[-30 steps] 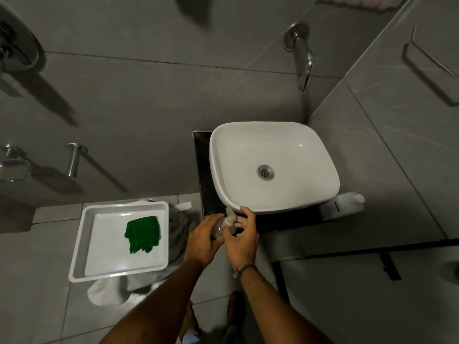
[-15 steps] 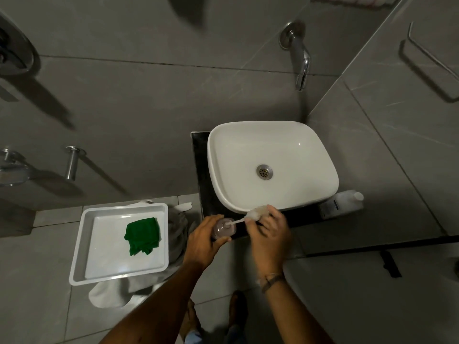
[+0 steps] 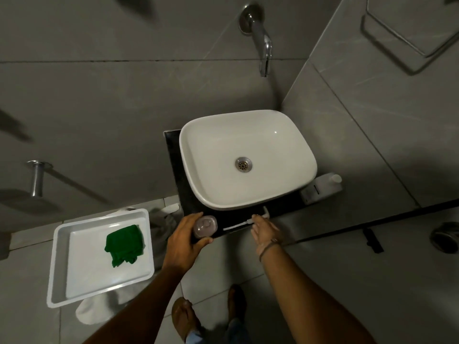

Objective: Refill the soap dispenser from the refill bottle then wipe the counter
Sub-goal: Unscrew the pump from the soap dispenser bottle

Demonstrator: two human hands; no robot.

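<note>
My left hand (image 3: 183, 242) grips the clear soap dispenser bottle (image 3: 205, 227), which stands with its top open on the front edge of the black counter (image 3: 176, 175). The white pump (image 3: 265, 211), with its thin tube pointing left, lies on the counter just right of the bottle. The fingertips of my right hand (image 3: 265, 230) are on the pump's collar. A white refill bottle (image 3: 323, 187) sits at the right end of the counter, behind the white basin (image 3: 213, 194). A folded green cloth (image 3: 125, 244) lies in a white tray (image 3: 99, 290) to the left.
A chrome tap (image 3: 263, 40) juts from the tiled wall above the basin. The tray rests on a white bundle (image 3: 94, 311) on the floor. My feet (image 3: 186, 316) stand on the tiles below the counter. A chrome fitting (image 3: 37, 178) sticks out of the left wall.
My right hand pulled the pump and its tube out of the dispenser, carried them right and laid them on the counter. My left hand kept hold of the bottle.
</note>
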